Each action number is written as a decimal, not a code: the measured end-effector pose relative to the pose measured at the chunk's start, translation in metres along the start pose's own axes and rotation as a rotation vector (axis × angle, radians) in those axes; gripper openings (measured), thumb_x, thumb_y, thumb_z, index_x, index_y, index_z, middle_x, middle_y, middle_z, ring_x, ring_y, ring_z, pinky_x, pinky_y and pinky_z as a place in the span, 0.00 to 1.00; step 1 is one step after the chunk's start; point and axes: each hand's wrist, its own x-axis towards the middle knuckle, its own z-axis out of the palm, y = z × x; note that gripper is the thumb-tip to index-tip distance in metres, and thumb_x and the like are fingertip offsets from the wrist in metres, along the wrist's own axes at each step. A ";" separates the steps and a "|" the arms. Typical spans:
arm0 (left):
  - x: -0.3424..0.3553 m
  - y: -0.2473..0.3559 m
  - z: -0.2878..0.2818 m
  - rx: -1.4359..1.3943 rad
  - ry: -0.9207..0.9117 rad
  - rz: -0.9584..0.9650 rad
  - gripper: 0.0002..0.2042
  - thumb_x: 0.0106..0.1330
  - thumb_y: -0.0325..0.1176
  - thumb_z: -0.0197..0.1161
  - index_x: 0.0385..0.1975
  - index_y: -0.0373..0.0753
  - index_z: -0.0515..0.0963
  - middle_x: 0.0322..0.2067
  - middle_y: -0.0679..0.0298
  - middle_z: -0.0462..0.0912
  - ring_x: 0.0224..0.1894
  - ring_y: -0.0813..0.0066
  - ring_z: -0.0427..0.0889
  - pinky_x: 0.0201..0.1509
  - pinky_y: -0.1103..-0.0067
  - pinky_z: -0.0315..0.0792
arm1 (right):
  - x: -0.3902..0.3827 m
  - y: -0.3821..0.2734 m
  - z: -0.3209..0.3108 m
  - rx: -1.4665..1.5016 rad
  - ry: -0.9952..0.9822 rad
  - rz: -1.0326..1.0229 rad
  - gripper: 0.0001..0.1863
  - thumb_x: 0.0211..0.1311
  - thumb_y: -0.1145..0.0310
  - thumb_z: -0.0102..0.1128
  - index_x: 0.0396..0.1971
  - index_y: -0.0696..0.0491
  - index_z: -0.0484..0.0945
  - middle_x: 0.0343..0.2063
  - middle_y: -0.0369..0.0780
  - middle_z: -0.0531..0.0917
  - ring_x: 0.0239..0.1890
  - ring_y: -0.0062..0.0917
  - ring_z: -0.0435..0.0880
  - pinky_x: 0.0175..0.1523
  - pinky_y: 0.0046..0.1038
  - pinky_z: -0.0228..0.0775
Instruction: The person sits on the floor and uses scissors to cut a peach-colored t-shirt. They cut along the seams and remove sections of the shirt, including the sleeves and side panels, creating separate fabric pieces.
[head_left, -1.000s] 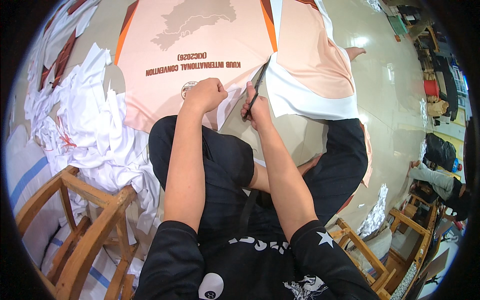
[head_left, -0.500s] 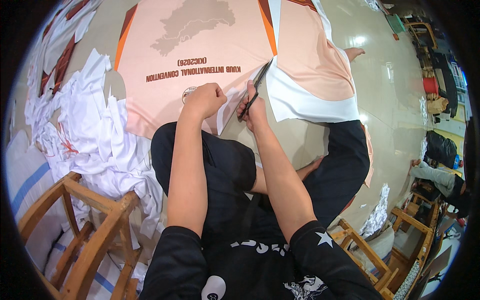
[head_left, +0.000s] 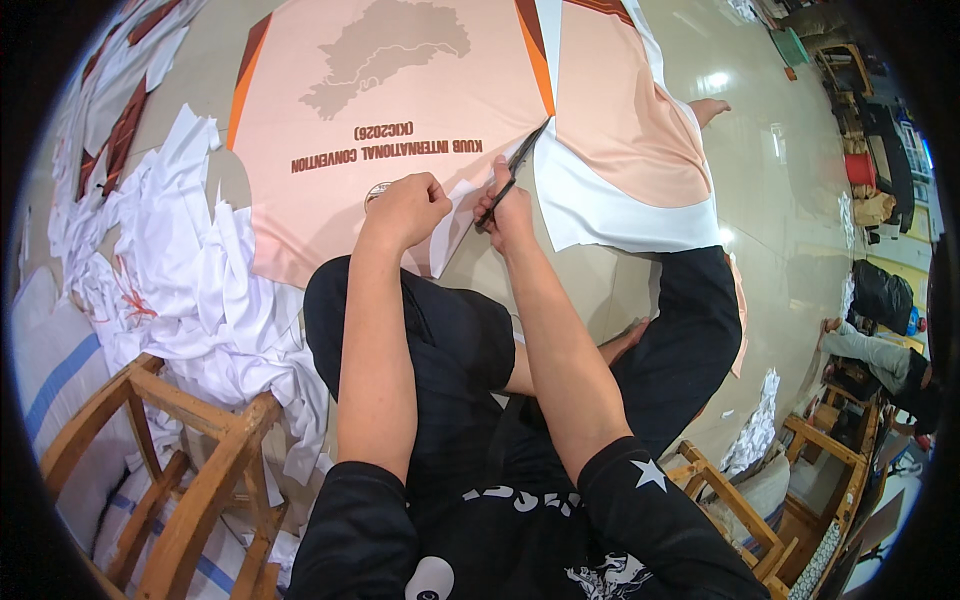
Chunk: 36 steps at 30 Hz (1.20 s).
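Observation:
Peach printed fabric [head_left: 290,90] lies spread on the floor in front of me, with a brown map shape, brown lettering and orange side strips. My left hand [head_left: 408,210] is closed at its near part, fingers pinched on the cloth beside a turned-up pale flap [head_left: 447,232]; the fingertips are partly hidden. In my right hand [head_left: 510,215] is a pair of dark-handled scissors [head_left: 526,150]. Their tips point away from me, at the point where the cut parts the cloth. Right of the cut lies another peach panel [head_left: 620,110] with a white border [head_left: 590,215].
White fabric scraps [head_left: 170,240] are heaped on the left. A wooden stool frame [head_left: 190,400] stands at lower left beside white sacks [head_left: 60,370]. More wooden frames [head_left: 740,510] are at lower right. A person in grey trousers [head_left: 865,355] is at far right.
The scissor blades have come closer together, with their tips at the cut. My left hand has dipped slightly toward me, still at the cloth.

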 end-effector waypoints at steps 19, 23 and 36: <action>0.003 -0.005 0.002 -0.002 0.004 -0.020 0.11 0.57 0.40 0.61 0.32 0.40 0.80 0.33 0.57 0.86 0.39 0.60 0.84 0.48 0.68 0.74 | 0.009 0.013 0.022 0.049 0.047 -0.060 0.27 0.66 0.45 0.56 0.20 0.54 0.72 0.13 0.35 0.70 0.13 0.21 0.71 0.16 0.24 0.57; 0.002 -0.005 0.003 -0.030 0.037 0.030 0.12 0.57 0.36 0.61 0.34 0.33 0.80 0.32 0.51 0.85 0.35 0.58 0.84 0.42 0.70 0.76 | 0.005 0.011 0.023 0.043 0.039 -0.055 0.26 0.66 0.44 0.56 0.22 0.54 0.73 0.15 0.35 0.73 0.13 0.21 0.72 0.16 0.23 0.58; 0.001 -0.003 0.001 -0.062 0.019 0.043 0.11 0.58 0.34 0.60 0.33 0.32 0.79 0.30 0.52 0.84 0.33 0.60 0.83 0.41 0.71 0.75 | 0.025 0.003 0.027 0.119 0.051 -0.074 0.31 0.66 0.42 0.55 0.43 0.60 0.76 0.33 0.41 0.82 0.27 0.25 0.82 0.23 0.28 0.68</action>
